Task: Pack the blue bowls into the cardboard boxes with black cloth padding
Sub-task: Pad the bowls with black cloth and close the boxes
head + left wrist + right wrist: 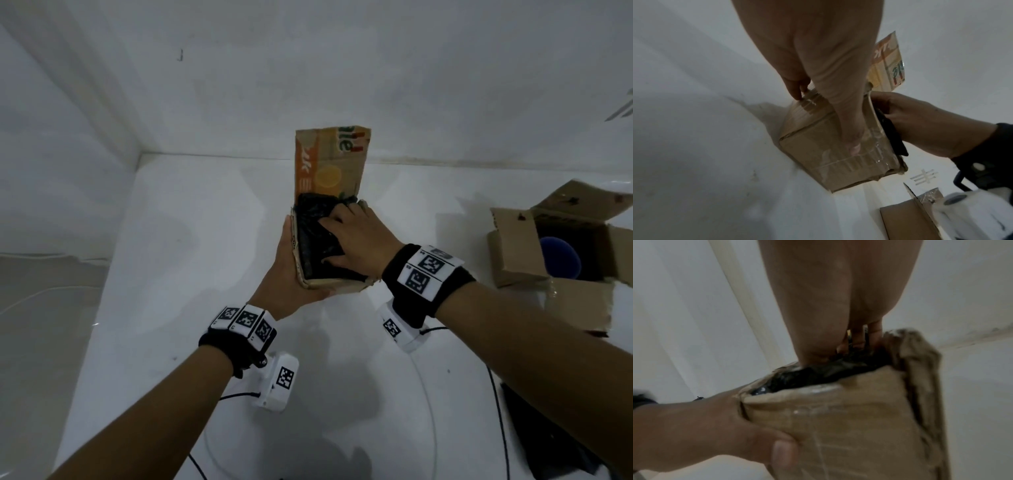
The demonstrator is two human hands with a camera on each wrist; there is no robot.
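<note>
Brown box [334,284], black cloth [315,240], blue bowl [560,257].

Head view looks steeply down from above the forearms. Each wrist view looks along its own hand at close range. All three share the cardboard box [330,240] [838,146] [838,426].

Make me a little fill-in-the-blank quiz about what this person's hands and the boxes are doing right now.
1. The left hand grips the small cardboard box from the ____ side.
2. The right hand presses the ____ cloth into that box.
3. The second box, off to the right, holds a ____ bowl.
4. The small box's printed flap stands ____.

Missing words: left; black; blue; upright
</note>
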